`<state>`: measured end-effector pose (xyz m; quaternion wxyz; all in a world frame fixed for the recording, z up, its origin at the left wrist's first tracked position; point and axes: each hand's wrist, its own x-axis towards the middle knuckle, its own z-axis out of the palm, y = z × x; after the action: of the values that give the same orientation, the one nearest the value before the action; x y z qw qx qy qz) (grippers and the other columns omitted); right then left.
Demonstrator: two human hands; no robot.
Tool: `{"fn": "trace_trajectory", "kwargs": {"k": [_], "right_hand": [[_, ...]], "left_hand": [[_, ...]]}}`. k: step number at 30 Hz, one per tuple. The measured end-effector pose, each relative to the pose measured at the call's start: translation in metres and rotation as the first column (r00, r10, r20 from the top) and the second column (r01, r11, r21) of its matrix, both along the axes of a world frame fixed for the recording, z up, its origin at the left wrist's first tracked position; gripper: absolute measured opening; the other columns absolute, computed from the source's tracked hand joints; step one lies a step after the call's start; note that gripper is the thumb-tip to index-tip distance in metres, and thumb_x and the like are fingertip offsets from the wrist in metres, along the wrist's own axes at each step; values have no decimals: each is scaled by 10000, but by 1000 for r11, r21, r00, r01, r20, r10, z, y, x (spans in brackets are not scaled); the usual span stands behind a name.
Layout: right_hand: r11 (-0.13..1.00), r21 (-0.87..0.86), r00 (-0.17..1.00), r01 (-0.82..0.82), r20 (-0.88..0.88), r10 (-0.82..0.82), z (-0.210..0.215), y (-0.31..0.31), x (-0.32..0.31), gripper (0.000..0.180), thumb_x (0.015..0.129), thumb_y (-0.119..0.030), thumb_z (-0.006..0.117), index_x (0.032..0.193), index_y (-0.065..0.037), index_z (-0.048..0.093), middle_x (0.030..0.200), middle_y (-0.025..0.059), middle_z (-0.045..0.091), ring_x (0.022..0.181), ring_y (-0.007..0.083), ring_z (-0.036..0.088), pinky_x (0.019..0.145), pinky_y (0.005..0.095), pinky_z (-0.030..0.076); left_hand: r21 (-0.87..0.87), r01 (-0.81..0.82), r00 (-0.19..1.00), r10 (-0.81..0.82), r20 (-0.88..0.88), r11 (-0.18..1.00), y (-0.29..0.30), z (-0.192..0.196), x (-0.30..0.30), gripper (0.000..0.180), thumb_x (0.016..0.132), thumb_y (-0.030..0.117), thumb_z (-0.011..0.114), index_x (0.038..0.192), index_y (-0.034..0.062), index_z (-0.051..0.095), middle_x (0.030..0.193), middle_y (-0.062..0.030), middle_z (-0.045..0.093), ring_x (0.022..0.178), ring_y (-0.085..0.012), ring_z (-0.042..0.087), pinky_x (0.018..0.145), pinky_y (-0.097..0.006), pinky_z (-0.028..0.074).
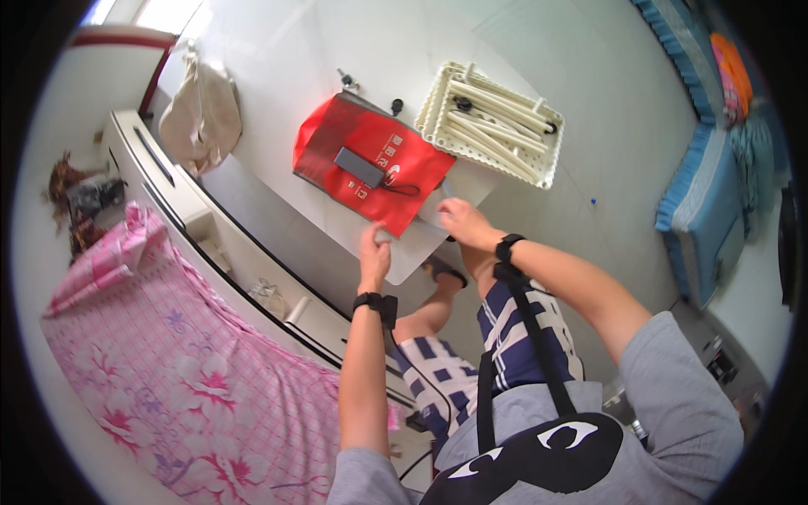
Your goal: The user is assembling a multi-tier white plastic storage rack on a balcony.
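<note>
A flat red bag (328,135) with dark grey edges lies on a small white table. On top of it rests a dark grey rectangular block, like a power bank (358,167), with a black strap loop (401,187). My left hand (373,251) is at the bag's near edge, thumb and forefinger closed on its corner. Beside the bag's right edge, my right hand (465,222) has its fingers curled together. A pale greyish flap (432,209) shows by its fingertips; whether the hand grips it is unclear. Both wrists wear black bands.
A cream perforated basket (543,172) with several white tubes stands at the far right of the bag. Small black-and-metal parts (397,107) lie beyond the bag. Left are a beige sack (202,118), a drawer unit and a pink floral cloth (194,379). A blue sofa (703,210) is right.
</note>
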<state>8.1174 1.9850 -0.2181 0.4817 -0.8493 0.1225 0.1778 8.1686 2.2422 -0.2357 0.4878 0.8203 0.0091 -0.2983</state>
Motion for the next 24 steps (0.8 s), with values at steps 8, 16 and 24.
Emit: {"fn": "trace_trajectory", "kwargs": {"k": [8, 16, 24], "right_hand": [[853, -396, 704, 341, -494, -511, -15, -161, -297, 270, 858, -234, 541, 1012, -30, 626, 944, 172, 683, 844, 332, 659, 750, 445, 520], [574, -187, 304, 797, -698, -649, -19, -179, -511, 314, 903, -236, 507, 1102, -9, 590, 893, 108, 684, 717, 226, 651, 616, 363, 513], [976, 147, 472, 161, -880, 55, -52, -392, -502, 395, 713, -65, 593, 1087, 35, 670, 1119, 219, 663, 1042, 336, 644, 892, 429, 499]], "left_hand": [[162, 659, 720, -552, -421, 735, -26, 19, -149, 308, 799, 111, 514, 1065, 41, 652, 931, -148, 693, 895, -320, 663, 807, -380, 512], [57, 660, 641, -522, -563, 749, -72, 50, -256, 255, 842, 93, 565, 1049, -23, 658, 742, -53, 629, 677, -123, 576, 623, -270, 468], [242, 298, 796, -100, -597, 923, -289, 13, -229, 224, 950, 198, 511, 926, 11, 632, 586, -30, 554, 430, -75, 434, 411, -219, 349]]}}
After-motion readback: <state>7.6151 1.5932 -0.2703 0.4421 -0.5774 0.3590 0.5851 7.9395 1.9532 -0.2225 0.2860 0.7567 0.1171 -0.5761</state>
